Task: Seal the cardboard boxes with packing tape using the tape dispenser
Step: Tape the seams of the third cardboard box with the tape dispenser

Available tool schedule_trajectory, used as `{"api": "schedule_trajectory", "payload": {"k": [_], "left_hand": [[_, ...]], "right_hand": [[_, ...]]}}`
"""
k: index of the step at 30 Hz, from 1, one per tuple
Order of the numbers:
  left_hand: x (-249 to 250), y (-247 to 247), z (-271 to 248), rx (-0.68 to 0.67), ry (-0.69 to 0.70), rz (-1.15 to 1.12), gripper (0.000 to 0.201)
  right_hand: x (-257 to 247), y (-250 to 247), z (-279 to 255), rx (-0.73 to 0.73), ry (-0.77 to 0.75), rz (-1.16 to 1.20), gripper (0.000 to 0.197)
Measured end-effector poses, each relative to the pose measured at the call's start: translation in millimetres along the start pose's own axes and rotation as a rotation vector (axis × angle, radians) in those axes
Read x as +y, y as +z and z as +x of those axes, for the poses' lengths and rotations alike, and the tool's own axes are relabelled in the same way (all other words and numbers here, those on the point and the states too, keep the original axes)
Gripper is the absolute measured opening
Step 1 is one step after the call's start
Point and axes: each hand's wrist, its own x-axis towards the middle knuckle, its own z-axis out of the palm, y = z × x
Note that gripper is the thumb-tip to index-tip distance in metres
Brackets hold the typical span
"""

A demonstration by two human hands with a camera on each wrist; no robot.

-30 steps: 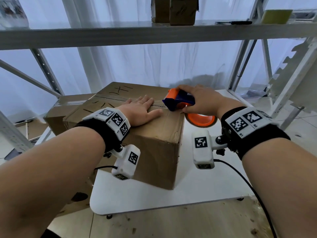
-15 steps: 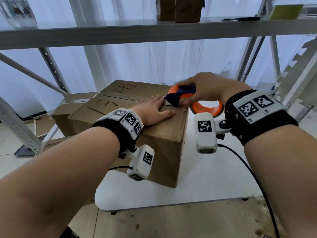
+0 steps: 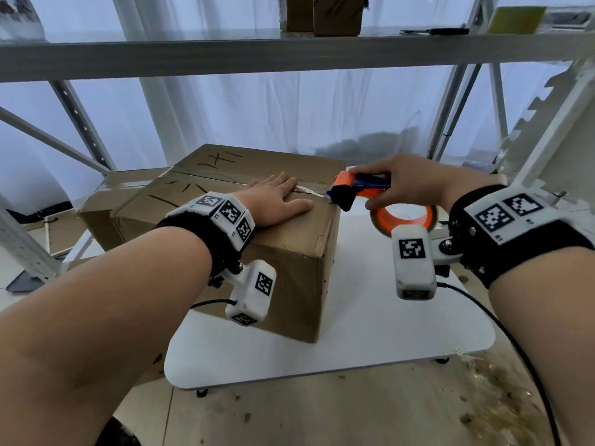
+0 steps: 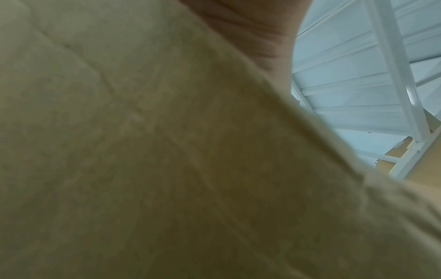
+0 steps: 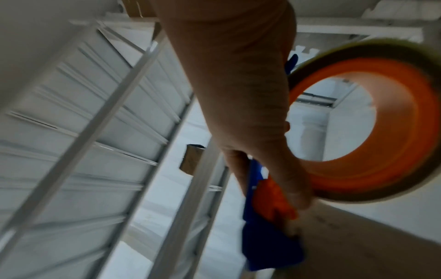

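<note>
A brown cardboard box [image 3: 283, 262] stands on a white table [image 3: 370, 333], its flaps closed and a strip of tape [image 3: 307, 190] along the top seam. My left hand [image 3: 273, 201] lies flat on the box top near the right edge, fingers straight. My right hand [image 3: 399, 185] grips an orange and blue tape dispenser [image 3: 357, 188] with its orange-cored tape roll [image 3: 404, 217], just off the box's right edge, blade end by the seam. The left wrist view is filled by blurred box [image 4: 167, 151] cardboard. In the right wrist view my fingers [image 5: 281, 166] wrap the dispenser [image 5: 269, 217] beside the roll [image 5: 372, 128].
A second cardboard box [image 3: 99, 207] sits behind and left of the first. A metal shelf [image 3: 289, 49] spans overhead with small boxes [image 3: 325, 11], a pen and a yellow pad. White rack uprights [image 3: 463, 107] stand to the right. The wooden floor [image 3: 322, 413] lies below the table.
My right hand has lifted the dispenser off the box's right end and drawn it right, clear of the edge. The left hand stays flat on the box top.
</note>
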Motion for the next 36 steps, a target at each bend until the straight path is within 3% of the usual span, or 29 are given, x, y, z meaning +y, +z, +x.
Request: {"api": "schedule_trajectory", "payload": {"k": [4, 7, 12, 20, 27, 32, 36], "left_hand": [[-4.0, -8.7, 3.6, -0.061, 0.000, 0.007, 0.077], [-10.4, -11.4, 4.2, -0.076, -0.014, 0.009, 0.078], [-3.6, -7.7, 1.2, -0.044, -0.067, 0.013, 0.086], [37.3, -0.6, -4.3, -0.072, 0.180, 0.032, 0.080], [3.9, -12.6, -5.8, -0.051, -0.015, 0.071, 0.088], [43.6, -1.8, -12.8, -0.064, 0.052, 0.070, 0.098], [55.2, 7.0, -9.3, -0.055, 0.040, 0.067, 0.090]], "right_hand": [[14.1, 26.6, -3.3, 0.034, -0.057, 0.126, 0.071], [18.3, 45.7, -4.0, 0.041, -0.020, 0.258, 0.078], [19.5, 58.4, 1.0, 0.058, 0.013, 0.238, 0.081], [16.1, 64.8, 3.4, 0.029, 0.021, 0.219, 0.089], [16.2, 61.6, 4.3, 0.015, 0.040, 0.177, 0.089], [16.9, 58.5, 7.9, 0.007, 0.045, 0.168, 0.092], [17.8, 56.9, 10.8, -0.010, 0.053, 0.168, 0.094]]}}
